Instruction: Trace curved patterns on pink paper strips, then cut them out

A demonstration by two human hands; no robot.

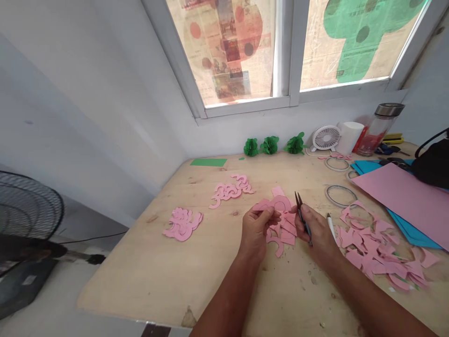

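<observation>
A wooden table (196, 276) stands in the corner under a window (287, 47), with a large pink sheet (407, 196) lying over blue sheets (410, 231) at its right side, a heap of pink scraps (375, 248) in front of that, and two piles of cut pink curls (229, 189) (182, 223) to the left. Near the middle of the table the left hand (255, 229) pinches a pink paper piece (271, 204) between thumb and fingers, held just above more pink pieces (284, 231). Just beside it the right hand (314, 229) is closed round small scissors (302, 215), their blades slightly apart and pointing up close to the piece.
</observation>
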